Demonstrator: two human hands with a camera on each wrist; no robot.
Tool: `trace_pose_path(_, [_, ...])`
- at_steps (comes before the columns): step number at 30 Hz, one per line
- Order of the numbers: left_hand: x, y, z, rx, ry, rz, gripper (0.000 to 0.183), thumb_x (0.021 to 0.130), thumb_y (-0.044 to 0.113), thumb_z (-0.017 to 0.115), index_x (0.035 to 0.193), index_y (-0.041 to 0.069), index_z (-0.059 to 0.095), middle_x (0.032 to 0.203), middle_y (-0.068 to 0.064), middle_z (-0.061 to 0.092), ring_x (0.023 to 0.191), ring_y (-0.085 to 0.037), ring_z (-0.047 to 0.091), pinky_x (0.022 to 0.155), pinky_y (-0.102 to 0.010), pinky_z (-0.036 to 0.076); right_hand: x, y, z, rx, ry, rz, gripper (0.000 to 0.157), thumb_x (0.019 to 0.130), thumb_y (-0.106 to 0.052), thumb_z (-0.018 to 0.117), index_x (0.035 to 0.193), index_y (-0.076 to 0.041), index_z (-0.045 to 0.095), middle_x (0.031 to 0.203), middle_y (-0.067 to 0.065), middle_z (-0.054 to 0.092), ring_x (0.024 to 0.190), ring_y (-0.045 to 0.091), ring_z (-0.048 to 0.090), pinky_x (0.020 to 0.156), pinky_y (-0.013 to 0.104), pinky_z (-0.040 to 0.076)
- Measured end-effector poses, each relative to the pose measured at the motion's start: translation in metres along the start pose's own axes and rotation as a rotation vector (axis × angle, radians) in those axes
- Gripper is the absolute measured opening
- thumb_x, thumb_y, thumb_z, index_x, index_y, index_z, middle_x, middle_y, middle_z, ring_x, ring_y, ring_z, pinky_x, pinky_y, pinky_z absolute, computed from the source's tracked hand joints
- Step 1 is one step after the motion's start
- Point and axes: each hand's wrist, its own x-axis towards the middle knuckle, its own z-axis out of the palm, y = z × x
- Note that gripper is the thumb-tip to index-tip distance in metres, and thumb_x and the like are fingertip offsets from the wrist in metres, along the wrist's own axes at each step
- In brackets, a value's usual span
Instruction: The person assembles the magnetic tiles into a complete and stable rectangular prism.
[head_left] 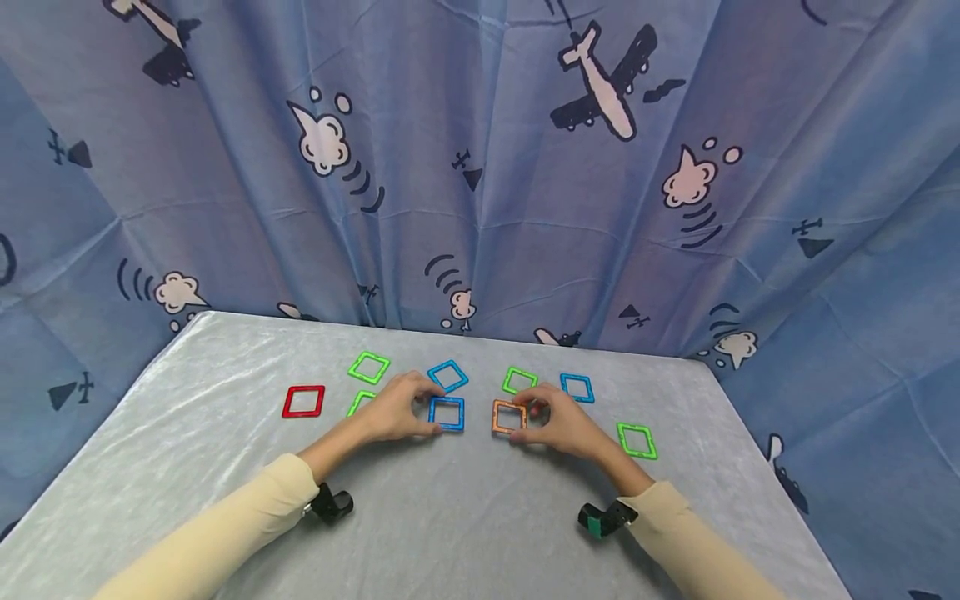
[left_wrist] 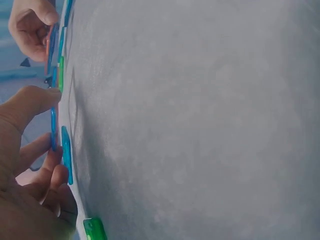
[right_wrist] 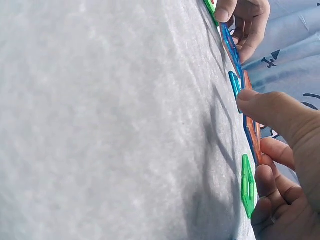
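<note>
My left hand pinches a blue square magnetic tile with an open centre, thumb on the near edge and fingers on the far edge. Opposite it, my right hand grips an orange square tile the same way. The two tiles face each other across a small gap, raised above the tabletop. In the right wrist view, a blue layer shows along the edge of the orange tile. Just beyond the hands lie a blue tile and a green tile.
A red tile and two green tiles, one farther back and one partly behind the left hand, lie leftward. To the right are another blue tile and a green tile. A patterned curtain hangs behind the cloth-covered table.
</note>
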Motion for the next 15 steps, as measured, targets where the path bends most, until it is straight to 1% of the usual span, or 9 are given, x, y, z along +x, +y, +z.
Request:
trace_pose_path(9, [0.0017,0.0011,0.0010,0.009,-0.015,-0.032,0.050,0.079,0.024,0.089,0.122,0.006,0.071,0.108,-0.006,0.061,0.102,-0.026,0.057,0.089,-0.042,0.046,0.0022,-0.0010,0.0043,0.017,-0.014,-0.036,0.051,0.076,-0.022,0.093,0.120,-0.008,0.071,0.111,0.002,0.065,0.093,0.023,0.058,0.080,0.038,0.049])
trace_pose_path(15, [0.0031,0.0047,0.0014,0.012,-0.026,-0.034,0.051,0.079,0.025,0.090,0.123,0.006,0.071,0.107,-0.006,0.061,0.102,-0.026,0.057,0.088,-0.042,0.046,0.0038,-0.0024,0.0080,0.004,-0.026,-0.054,0.052,0.077,-0.025,0.092,0.121,-0.008,0.071,0.112,0.000,0.065,0.093,0.020,0.058,0.081,0.037,0.049])
